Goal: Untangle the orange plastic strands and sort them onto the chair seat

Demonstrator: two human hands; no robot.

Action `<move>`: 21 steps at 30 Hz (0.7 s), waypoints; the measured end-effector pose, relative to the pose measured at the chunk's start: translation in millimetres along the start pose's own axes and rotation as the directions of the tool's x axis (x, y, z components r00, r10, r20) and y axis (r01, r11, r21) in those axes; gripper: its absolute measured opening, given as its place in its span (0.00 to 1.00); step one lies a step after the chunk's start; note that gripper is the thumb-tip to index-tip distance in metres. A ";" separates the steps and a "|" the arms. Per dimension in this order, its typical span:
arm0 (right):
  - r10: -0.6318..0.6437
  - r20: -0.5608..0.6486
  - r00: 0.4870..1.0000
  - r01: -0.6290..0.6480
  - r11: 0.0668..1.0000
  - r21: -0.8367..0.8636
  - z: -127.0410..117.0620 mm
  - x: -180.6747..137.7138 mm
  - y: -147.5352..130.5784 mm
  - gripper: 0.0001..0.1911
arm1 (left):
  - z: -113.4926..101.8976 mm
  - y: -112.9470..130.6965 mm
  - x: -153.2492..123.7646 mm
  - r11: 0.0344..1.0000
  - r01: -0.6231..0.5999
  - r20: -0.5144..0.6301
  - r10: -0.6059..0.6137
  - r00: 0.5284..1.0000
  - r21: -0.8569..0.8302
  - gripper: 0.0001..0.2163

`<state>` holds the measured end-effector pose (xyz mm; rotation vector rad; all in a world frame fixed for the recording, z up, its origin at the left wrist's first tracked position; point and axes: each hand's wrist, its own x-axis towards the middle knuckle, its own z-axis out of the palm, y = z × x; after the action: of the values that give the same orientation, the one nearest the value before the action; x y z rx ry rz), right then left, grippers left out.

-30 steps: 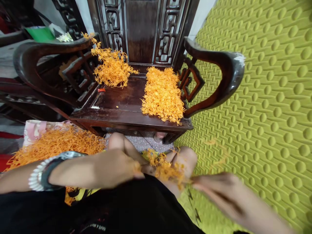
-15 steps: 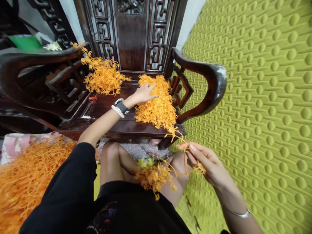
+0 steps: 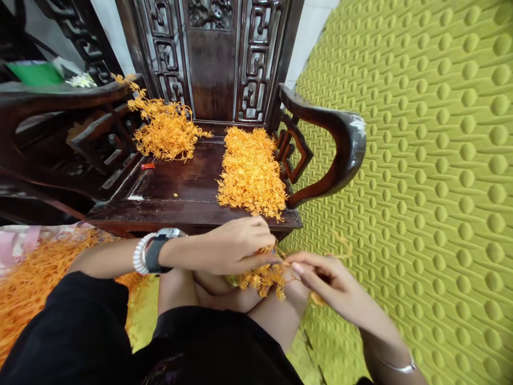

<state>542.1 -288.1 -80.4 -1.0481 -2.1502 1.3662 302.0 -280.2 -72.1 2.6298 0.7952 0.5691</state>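
Observation:
Over my lap, my left hand [image 3: 240, 243] has its fingers curled onto a clump of knotted orange strands [image 3: 262, 279]; part of the clump is hidden behind the hand. My right hand [image 3: 332, 283], beside it, pinches an orange strand between thumb and forefinger, and the fingertips of both hands nearly meet. Just beyond them, a dense block of knotted orange strands [image 3: 252, 171] lies on the right of the dark wooden chair seat [image 3: 188, 184]. A looser orange heap [image 3: 166, 131] sits at the seat's back left.
The chair's curved right armrest [image 3: 344, 144] and left armrest [image 3: 60, 101] flank the seat. A small red wrapper-like piece [image 3: 148, 166] lies on it. Many loose orange strands [image 3: 44, 283] are piled at lower left. Yellow-green bumpy matting [image 3: 433, 214] spreads on the right.
My left hand has come off the orange block on the seat, down and toward me to my right hand. The strand end that hung off the block's front corner is no longer there.

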 end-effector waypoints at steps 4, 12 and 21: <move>-0.099 0.067 0.993 0.112 0.968 -0.225 -2.3 -20.9 -2.3 0.11 | 3.2 12.1 -28.6 0.976 -0.122 0.075 0.110 0.991 0.179 0.16; 0.139 -0.372 0.918 -0.166 0.985 -0.041 -48.3 -53.5 23.1 0.18 | -55.9 -44.0 -32.6 0.872 0.390 -0.235 -0.329 0.915 0.297 0.16; 0.254 -0.169 0.952 -0.057 0.694 0.718 -12.0 9.4 4.4 0.19 | -53.9 -171.4 98.7 0.597 0.797 -0.346 -0.732 0.587 0.088 0.37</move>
<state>545.6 -272.7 -79.6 -1.0109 -1.1663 1.8030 275.3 -76.9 -70.4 2.0461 2.0655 0.5927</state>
